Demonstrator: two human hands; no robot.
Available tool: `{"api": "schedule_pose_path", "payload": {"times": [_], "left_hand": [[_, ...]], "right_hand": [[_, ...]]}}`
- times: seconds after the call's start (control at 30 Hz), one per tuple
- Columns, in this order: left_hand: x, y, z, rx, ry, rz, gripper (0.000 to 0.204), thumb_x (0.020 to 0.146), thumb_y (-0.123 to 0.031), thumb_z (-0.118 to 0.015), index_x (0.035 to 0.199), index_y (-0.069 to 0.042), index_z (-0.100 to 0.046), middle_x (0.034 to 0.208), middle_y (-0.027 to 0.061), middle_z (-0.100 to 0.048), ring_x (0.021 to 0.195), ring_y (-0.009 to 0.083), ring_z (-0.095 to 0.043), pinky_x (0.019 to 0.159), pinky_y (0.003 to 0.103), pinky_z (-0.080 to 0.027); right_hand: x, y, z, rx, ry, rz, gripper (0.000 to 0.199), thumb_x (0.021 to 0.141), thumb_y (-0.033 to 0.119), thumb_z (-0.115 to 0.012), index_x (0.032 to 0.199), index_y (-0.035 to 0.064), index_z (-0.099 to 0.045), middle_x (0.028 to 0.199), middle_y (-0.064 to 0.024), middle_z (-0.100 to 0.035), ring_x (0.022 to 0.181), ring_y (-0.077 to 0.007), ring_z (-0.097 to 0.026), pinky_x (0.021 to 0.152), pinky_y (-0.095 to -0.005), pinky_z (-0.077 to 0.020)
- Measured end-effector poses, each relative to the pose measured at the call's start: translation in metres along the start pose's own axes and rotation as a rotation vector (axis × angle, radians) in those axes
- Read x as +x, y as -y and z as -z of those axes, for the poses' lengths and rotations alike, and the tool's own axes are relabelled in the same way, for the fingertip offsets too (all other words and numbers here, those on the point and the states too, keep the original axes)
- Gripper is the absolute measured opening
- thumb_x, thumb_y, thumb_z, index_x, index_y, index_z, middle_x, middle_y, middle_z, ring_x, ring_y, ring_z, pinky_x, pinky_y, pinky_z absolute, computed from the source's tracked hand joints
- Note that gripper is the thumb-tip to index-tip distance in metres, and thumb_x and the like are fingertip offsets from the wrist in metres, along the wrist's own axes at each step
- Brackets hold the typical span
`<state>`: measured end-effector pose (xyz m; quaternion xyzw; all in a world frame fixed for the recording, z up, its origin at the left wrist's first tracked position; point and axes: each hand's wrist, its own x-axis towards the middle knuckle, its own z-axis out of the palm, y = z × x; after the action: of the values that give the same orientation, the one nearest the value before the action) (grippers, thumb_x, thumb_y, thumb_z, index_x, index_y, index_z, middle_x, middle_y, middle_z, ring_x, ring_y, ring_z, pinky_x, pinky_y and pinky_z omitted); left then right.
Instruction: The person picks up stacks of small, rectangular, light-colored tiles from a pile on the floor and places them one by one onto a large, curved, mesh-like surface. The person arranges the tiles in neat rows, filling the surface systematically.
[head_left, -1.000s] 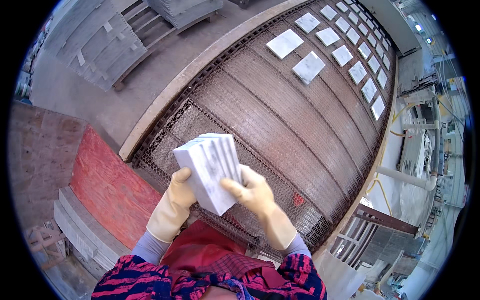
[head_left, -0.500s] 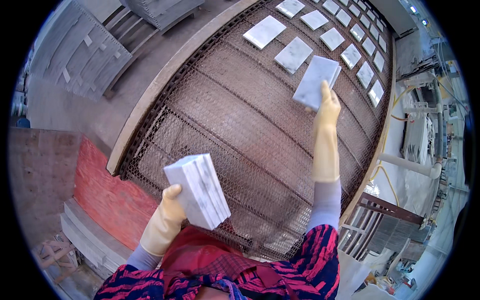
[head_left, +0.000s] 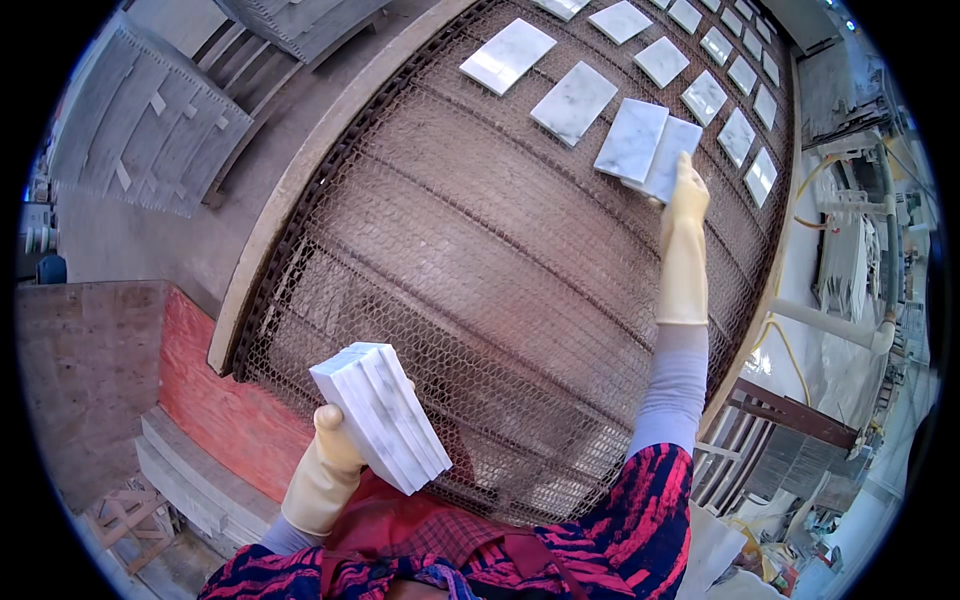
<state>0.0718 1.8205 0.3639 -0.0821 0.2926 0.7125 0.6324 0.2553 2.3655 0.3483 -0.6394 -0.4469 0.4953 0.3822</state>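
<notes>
My left hand (head_left: 338, 440), in a cream rubber glove, grips a stack of several white marble tiles (head_left: 382, 415) over the near end of a wire-mesh conveyor (head_left: 470, 270). At the far right of the mesh, my gloved right hand (head_left: 686, 195) reaches out and pinches the near right edge of a grey-veined tile (head_left: 673, 158). Overlapping that one on its left is another marble tile (head_left: 630, 138). Just left of the pair, a separate tile (head_left: 574, 103) lies flat on the mesh.
Spaced rows of marble tiles (head_left: 704, 97) cover the far part of the conveyor. A pale rail (head_left: 290, 190) edges its left side. Beyond stand stacked grey slabs (head_left: 150, 120). A red board (head_left: 225, 385) lies near left; a yellow hose (head_left: 795, 360) hangs at right.
My right hand has moved slightly right, and its two tiles, nearly stacked before, are now fanned apart. My left hand with the stack has tilted and lowered a little.
</notes>
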Motion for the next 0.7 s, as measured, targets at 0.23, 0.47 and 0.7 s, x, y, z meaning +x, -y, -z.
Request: {"api": "schedule_pose_path", "payload": {"times": [0.23,0.47,0.7], "left_hand": [[0.028,-0.007,-0.033,-0.058,0.173,0.087,0.114,0.076,-0.06,-0.091,0.165,-0.012,-0.039,0.143,0.0185,-0.066,0.126,0.0415,-0.068,0.107,0.067,-0.054],[0.076,-0.009,-0.056,-0.033,0.358,0.15,0.11,0.074,-0.05,-0.097,0.162,-0.011,-0.043,0.155,0.0191,-0.059,0.147,0.0421,-0.053,0.125,0.073,-0.033],[0.095,-0.001,-0.083,0.347,0.163,0.201,0.11,0.077,-0.059,-0.083,0.161,0.001,-0.043,0.156,0.0235,-0.057,0.144,0.0381,-0.056,0.124,0.055,-0.043]], "right_hand": [[0.031,-0.026,0.087,-0.398,-0.169,0.178,0.048,0.106,0.048,-0.066,0.132,0.0079,-0.072,0.11,-0.0057,-0.078,0.084,-0.0165,-0.074,0.059,-0.031,-0.0566],[-0.178,0.0,0.078,-0.599,0.861,0.261,0.047,0.101,0.053,-0.069,0.133,0.0188,-0.076,0.131,-0.0103,-0.075,0.122,-0.0273,-0.069,0.105,-0.0427,-0.0542],[-0.316,-0.056,0.065,-0.211,0.923,-0.077,0.055,0.104,0.052,-0.069,0.128,0.0034,-0.073,0.112,-0.0133,-0.078,0.105,-0.0216,-0.073,0.095,-0.0382,-0.0564]]}}
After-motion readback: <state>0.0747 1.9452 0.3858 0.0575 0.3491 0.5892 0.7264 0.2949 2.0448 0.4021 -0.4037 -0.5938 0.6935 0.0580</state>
